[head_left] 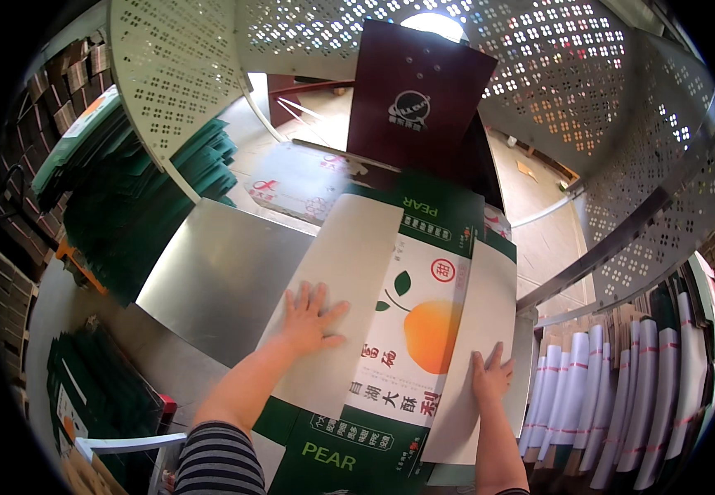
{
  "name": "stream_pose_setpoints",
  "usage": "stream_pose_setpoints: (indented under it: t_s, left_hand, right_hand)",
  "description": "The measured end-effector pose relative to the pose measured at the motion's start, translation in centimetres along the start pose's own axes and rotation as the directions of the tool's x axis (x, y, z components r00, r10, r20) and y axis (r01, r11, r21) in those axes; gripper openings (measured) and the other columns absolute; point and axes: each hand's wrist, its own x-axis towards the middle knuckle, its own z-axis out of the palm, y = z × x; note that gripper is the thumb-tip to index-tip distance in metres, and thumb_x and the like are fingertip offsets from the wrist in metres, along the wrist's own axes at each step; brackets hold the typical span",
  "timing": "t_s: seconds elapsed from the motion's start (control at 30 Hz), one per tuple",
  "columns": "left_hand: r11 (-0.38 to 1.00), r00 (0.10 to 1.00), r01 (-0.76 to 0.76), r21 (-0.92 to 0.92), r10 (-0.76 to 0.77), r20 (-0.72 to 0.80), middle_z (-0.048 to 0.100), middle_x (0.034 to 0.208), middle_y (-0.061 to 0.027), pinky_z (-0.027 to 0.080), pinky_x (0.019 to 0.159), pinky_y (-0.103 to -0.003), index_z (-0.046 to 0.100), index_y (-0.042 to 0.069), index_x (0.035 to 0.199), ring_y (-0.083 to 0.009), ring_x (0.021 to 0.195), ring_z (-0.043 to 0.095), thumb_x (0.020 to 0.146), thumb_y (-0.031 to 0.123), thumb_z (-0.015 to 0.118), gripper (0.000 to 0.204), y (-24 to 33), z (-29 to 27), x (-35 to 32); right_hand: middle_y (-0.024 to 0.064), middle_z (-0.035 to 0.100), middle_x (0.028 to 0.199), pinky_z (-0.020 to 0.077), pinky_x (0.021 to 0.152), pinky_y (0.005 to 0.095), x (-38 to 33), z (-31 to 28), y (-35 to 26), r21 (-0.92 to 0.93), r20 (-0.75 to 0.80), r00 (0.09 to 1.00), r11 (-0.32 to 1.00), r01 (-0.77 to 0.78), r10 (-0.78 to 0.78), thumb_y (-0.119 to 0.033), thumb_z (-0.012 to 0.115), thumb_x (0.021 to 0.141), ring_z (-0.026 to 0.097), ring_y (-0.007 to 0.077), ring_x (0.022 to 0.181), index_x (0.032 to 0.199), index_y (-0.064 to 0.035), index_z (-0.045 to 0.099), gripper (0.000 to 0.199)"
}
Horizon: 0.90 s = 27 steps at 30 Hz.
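A flat carton blank (370, 375), green and white with a printed orange-yellow pear, lies in front of me with its two long pale side flaps folded inward. My left hand (312, 320) rests on the left flap (349, 247), its fingers spread wide and the palm down. On the right flap (485, 289), my right hand (492, 375) lies flat with its fingers a little apart. Neither hand grips anything. The carton's far end reaches up to a dark red upright machine panel (419, 99).
A bare metal side table (225, 276) adjoins the carton on the left. Perforated metal guards (176, 74) curve around the machine. Stacks of green cartons (118, 214) stand at the left, and bundled white-and-brown cardboard sheets (621, 388) at the right. A metal bar (613, 223) slants along the right side.
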Motion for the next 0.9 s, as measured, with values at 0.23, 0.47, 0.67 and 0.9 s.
stream_pose_setpoints:
  t_s: [0.23,0.47,0.67,0.9]
  left_hand:
    - [1.000,1.000,0.016,0.005,-0.016,-0.004,0.003,0.127,-0.0155,-0.006,0.089,-0.051,0.021,0.032,0.119,-0.0378,0.115,-0.005,0.067,0.054,0.040,0.059,0.6,0.1,-0.5]
    - [1.000,1.000,-0.001,-0.021,0.001,0.015,0.003,0.127,-0.0161,-0.006,0.090,-0.049,0.022,0.031,0.119,-0.0383,0.115,-0.005,0.067,0.052,0.041,0.060,0.8,0.0,0.1]
    - [1.000,1.000,-0.003,-0.005,0.003,-0.011,0.005,0.126,-0.0167,-0.005,0.090,-0.048,0.025,0.029,0.118,-0.0385,0.115,-0.004,0.066,0.051,0.045,0.060,0.5,-0.4,-0.6]
    - [1.000,1.000,-0.012,-0.029,0.012,0.014,0.007,0.126,-0.0182,-0.004,0.090,-0.049,0.028,0.026,0.118,-0.0397,0.114,-0.003,0.064,0.048,0.047,0.061,1.0,-0.8,0.0]
  right_hand:
    - [0.0174,0.014,0.124,0.0163,0.086,0.0514,1.3,0.2,-1.9,-0.041,-0.019,0.997,0.996,-0.074,0.073,-0.051,0.034,0.072,0.013,0.0345,0.113,0.121,-0.0215,0.020,0.059]
    - [0.0119,0.013,0.126,0.0111,0.088,0.0507,1.3,0.8,-1.0,-0.050,-0.047,0.999,0.999,-0.004,0.002,-0.050,0.035,0.071,0.010,0.0318,0.115,0.121,-0.0193,0.020,0.061]
    - [0.0133,0.014,0.126,0.0084,0.089,0.0508,1.2,1.1,-1.9,0.005,-0.054,0.998,1.000,0.014,-0.013,-0.049,0.036,0.070,0.009,0.0336,0.115,0.121,-0.0177,0.021,0.061]
    - [0.0152,0.014,0.125,0.0078,0.089,0.0504,0.9,0.8,-1.4,0.020,-0.054,0.999,1.000,0.010,-0.009,-0.050,0.035,0.071,0.008,0.0347,0.115,0.121,-0.0164,0.021,0.062]
